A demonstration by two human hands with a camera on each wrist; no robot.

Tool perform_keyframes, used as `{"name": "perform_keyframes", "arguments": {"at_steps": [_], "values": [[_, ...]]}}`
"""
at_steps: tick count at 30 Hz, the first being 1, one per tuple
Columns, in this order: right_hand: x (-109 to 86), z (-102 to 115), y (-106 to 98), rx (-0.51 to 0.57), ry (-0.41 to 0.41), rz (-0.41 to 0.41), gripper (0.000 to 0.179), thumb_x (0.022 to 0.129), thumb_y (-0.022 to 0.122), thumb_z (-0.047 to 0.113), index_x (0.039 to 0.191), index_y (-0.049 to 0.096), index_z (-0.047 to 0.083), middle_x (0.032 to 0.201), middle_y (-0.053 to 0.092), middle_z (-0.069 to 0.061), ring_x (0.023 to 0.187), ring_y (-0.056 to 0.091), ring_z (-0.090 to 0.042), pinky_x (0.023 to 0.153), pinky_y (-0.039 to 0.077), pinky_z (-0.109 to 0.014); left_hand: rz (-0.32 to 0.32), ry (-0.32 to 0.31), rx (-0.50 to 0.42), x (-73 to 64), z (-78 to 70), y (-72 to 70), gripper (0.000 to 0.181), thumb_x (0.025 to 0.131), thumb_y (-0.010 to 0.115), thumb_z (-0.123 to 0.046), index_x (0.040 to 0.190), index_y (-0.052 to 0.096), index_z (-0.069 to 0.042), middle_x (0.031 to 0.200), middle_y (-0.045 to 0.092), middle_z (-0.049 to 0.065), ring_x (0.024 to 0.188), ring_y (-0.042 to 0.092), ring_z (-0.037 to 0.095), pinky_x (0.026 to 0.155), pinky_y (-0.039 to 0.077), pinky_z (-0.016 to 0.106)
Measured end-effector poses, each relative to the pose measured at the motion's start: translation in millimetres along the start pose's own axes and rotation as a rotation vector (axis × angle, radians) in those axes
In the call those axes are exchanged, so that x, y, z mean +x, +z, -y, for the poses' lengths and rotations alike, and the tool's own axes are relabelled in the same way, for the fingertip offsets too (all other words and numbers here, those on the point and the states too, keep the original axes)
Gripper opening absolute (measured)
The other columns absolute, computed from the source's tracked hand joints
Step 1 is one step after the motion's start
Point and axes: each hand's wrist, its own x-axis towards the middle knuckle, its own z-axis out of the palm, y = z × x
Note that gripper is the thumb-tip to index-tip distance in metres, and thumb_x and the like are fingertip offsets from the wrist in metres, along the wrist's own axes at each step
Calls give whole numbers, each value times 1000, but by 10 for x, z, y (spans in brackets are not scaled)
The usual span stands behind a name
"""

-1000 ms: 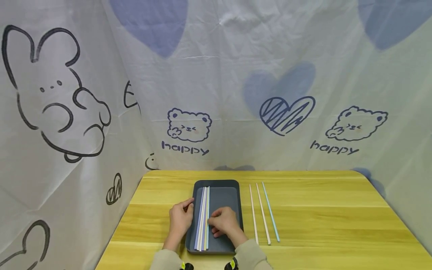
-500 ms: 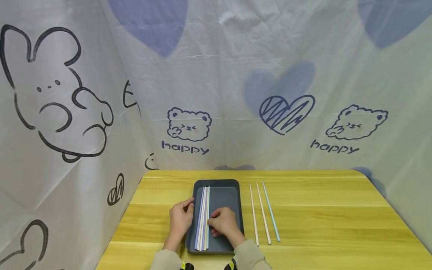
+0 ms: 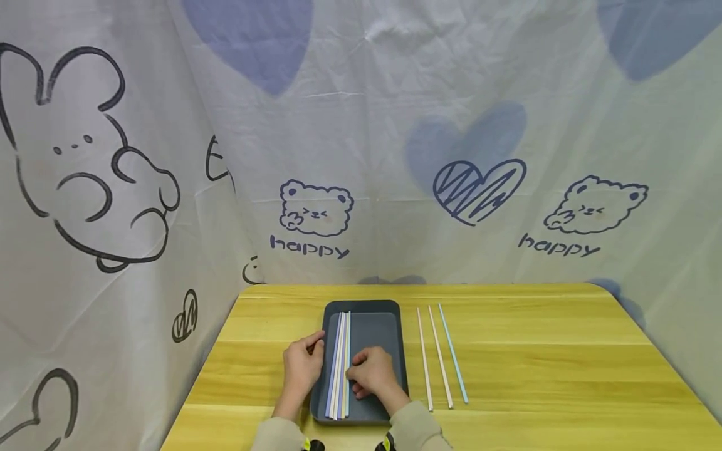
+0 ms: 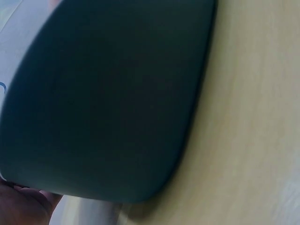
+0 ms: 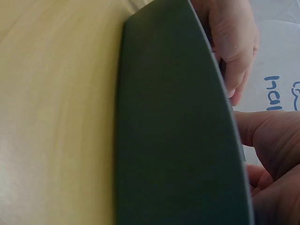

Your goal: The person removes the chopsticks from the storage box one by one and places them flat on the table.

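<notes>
A dark grey rectangular tray (image 3: 375,332) stands on the wooden table, with a row of thin pastel sticks like chopsticks (image 3: 338,363) lengthwise along its left half. My left hand (image 3: 301,366) grips the tray's left rim, thumb and forefinger at the edge; in the left wrist view part of this hand (image 4: 26,206) shows beside the tray wall (image 4: 103,103). Inside the tray, my right hand (image 3: 373,371) pinches at the light blue stick on the row's right side. The right wrist view has the tray wall (image 5: 173,117) hiding its fingertips and the sticks.
Two pale pinkish sticks (image 3: 439,357) and a light blue stick (image 3: 453,354) lie apart on the table (image 3: 541,363), right of the tray. A white printed cloth (image 3: 395,144) hangs behind the table and along its left side.
Both hands, the tray and the sticks hold nearly the same places throughout. Only the cloth on the left shifts slightly.
</notes>
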Motion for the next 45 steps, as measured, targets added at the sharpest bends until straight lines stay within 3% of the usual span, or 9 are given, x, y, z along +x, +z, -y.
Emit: {"name": "perform_keyframes", "arguments": {"at_steps": [7,17,25,34,45], "values": [[23,-23,35,-38,-7,-37,16,77,78,-6,90,70,-2,59,63,-9,41,55,-10,40,54,-31,-23,29,-5,12,25,18,22,96,71,-2,116,80,0,108,80,20,94,77,28,72,60,28],[-5,-13,48,-131,-13,-109,22,77,84,4,70,64,6,48,58,-4,34,53,-9,36,51,-31,-20,31,2,35,38,1,21,96,70,-2,114,81,0,107,81,18,94,77,29,73,60,30],[4,14,55,-244,-41,-134,33,75,83,8,55,57,9,37,50,2,27,47,-7,31,44,-27,21,3,-10,59,9,-6,22,97,69,-1,116,80,0,110,80,19,93,76,25,70,58,24],[-21,51,66,-356,18,-163,37,73,86,13,52,56,9,36,50,0,26,45,-9,30,41,-27,21,-10,-10,49,-7,-7,22,97,69,0,117,80,1,112,80,20,95,77,27,72,59,25],[-19,-13,-3,-271,-8,-100,41,76,85,13,50,52,11,38,51,1,28,50,-10,33,48,-30,1,16,-7,18,52,16,22,97,69,0,116,80,0,112,80,20,95,77,28,72,60,27]]}}
